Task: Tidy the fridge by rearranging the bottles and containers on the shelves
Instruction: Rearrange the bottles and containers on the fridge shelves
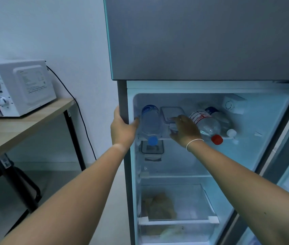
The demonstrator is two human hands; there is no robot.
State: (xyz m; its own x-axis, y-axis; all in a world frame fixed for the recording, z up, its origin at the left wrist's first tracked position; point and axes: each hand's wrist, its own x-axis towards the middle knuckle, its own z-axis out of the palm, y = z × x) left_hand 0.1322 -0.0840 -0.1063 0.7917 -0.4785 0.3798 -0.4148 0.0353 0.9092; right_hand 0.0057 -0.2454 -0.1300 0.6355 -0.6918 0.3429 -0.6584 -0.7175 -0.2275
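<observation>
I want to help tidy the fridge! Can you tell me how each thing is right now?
Fridge door: open.
Freezer door: closed.
Blue-capped bottle: lying down, cap on.
Red-capped bottle: lying down, cap on.
White-capped bottle: lying down, cap on.
Clear container: lid on, under the right hand's fingers.
Left hand: gripping the fridge's side edge.
Right hand: reaching in.
Crisper drawer: shut.

Fridge [202, 41]: right half of frame, lower compartment open.
Top shelf [165, 138]: three bottles lying, a container [172, 112] between the leftmost two.
Below shelf: second container [152, 149], left side.
Drawer [177, 221]: bottom.
Microwave [16, 87]: on counter [16, 128], left of frame.
</observation>
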